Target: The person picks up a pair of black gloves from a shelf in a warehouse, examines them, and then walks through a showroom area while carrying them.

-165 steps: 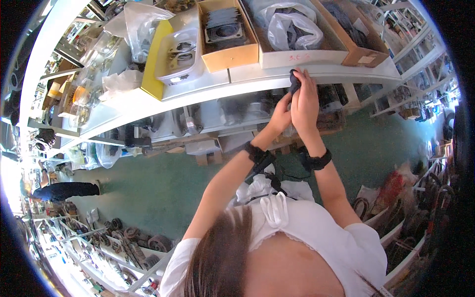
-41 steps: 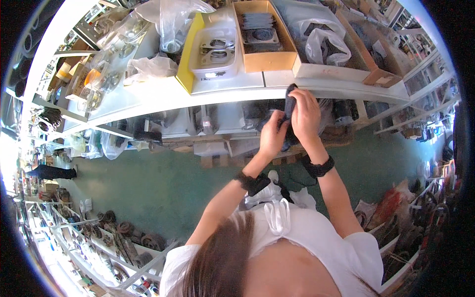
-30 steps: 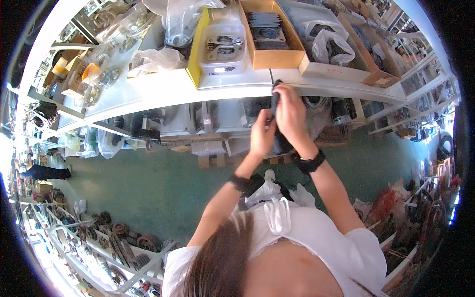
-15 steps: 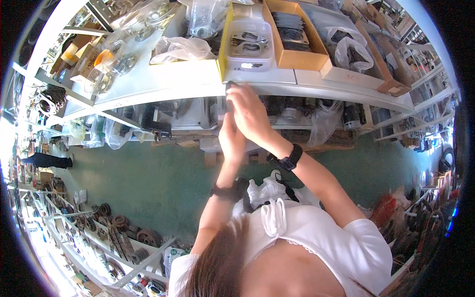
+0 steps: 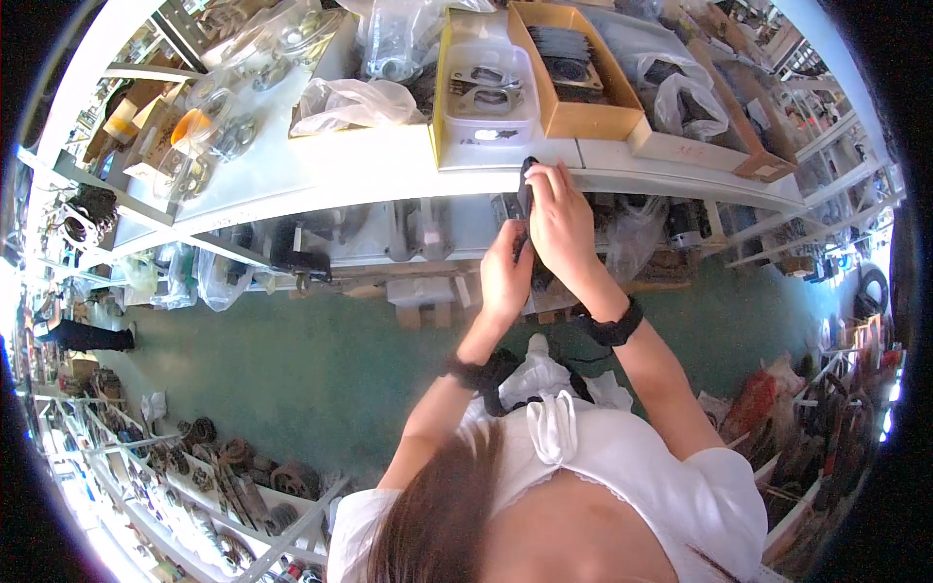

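My left hand [image 5: 507, 277] and my right hand [image 5: 564, 223] meet just below the front edge of the white shelf [image 5: 389, 180]. Between them is a slim black object [image 5: 528, 185], whose upper end sticks out past my right fingers; its kind is not clear. The right fingers wrap its upper part. My left fingers curl around its lower part, half hidden. Closest above the hands, a translucent tub [image 5: 494, 131] with flat metal gaskets [image 5: 483, 100] stands in a yellow-edged box. Beside it, a cardboard box [image 5: 583, 123] holds a stack of dark flat parts [image 5: 564, 49].
Plastic bags [image 5: 355, 105] and boxed parts line the shelf on both sides. A lower shelf [image 5: 355, 243] carries more parts beneath. Behind me on the left, a rack [image 5: 243, 510] holds rusty round parts. A person [image 5: 87, 335] is at the far left on the green floor [image 5: 253, 360].
Both hands have moved right along the shelf edge with the black object. My hands have come slightly apart, so more of the object shows.
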`<state>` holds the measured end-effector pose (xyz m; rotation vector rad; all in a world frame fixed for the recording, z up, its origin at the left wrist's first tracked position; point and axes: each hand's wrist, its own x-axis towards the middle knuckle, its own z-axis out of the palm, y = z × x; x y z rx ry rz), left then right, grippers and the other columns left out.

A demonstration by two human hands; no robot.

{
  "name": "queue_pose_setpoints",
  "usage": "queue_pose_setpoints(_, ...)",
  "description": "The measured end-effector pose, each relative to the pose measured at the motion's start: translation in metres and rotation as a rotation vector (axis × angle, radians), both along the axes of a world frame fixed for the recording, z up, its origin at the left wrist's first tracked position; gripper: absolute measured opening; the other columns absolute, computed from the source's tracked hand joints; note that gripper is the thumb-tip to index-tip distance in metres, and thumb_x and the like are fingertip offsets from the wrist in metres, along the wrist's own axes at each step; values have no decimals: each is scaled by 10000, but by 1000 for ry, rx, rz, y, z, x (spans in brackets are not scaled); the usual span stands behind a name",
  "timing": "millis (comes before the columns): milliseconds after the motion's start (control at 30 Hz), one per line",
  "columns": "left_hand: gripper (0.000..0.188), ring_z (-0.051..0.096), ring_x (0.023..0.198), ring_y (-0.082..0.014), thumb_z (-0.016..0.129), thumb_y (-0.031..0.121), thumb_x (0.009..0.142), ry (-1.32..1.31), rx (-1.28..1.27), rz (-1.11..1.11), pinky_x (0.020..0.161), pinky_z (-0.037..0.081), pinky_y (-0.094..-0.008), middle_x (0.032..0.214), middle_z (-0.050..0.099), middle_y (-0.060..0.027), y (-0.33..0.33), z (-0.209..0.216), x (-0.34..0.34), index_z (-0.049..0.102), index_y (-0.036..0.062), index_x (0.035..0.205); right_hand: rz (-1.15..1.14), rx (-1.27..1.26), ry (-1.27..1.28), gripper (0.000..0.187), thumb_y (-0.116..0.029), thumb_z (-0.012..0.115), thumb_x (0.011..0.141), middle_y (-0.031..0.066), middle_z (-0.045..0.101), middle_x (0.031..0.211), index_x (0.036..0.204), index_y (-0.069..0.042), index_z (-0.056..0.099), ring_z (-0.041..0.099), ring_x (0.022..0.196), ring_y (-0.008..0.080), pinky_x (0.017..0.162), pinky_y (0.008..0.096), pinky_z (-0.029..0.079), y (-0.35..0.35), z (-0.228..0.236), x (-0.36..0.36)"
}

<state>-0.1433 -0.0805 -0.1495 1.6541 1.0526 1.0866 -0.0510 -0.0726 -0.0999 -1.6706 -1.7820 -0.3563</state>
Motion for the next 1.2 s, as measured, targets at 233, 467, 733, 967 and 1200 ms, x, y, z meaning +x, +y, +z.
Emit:
queue_pose_setpoints(233, 132, 546, 619, -278, 483, 50, 742, -184, -37, 65, 560, 416, -327, 694, 541, -165, 15, -16, -16, 460, 17, 868, 174, -51, 120, 184, 43, 434, 667, 137, 469, 834, 845, -5, 433, 503, 720, 299, 625, 371, 420, 21, 4, -23)
queue_pose_setpoints(467, 143, 539, 709, -313, 488, 52, 741, -91, -63, 41, 625, 421, -330, 786, 534, -173, 16, -16, -21, 459, 29, 879, 161, -26, 116, 179, 58, 416, 680, 115, 485, 843, 845, -2, 445, 519, 715, 284, 601, 348, 432, 20, 3, -15)
queue_pose_setpoints(733, 109, 538, 666, -281, 484, 42, 744, -142, -30, 85, 613, 422, -328, 738, 533, -175, 19, -17, -24, 443, 8, 839, 183, -32, 107, 194, 57, 432, 664, 107, 485, 881, 848, -5, 439, 520, 726, 267, 616, 334, 432, 30, -5, -28)
queue_pose_setpoints(967, 266, 471, 849, -140, 513, 49, 753, -181, -47, 82, 727, 397, -269, 915, 520, -84, 28, -10, -42, 445, -18, 1001, 167, 7, 29, 192, -61, 494, 648, 110, 431, 879, 816, 24, 461, 497, 835, 247, 733, 340, 425, 36, -7, -58)
queue_pose_setpoints(1200, 259, 478, 821, -139, 502, 78, 762, -199, -29, 105, 713, 400, -268, 913, 528, -91, 23, -12, -35, 445, -17, 996, 205, 88, -54, 181, -63, 467, 668, 92, 428, 855, 823, 29, 471, 511, 822, 210, 886, 352, 355, 36, -14, -48)
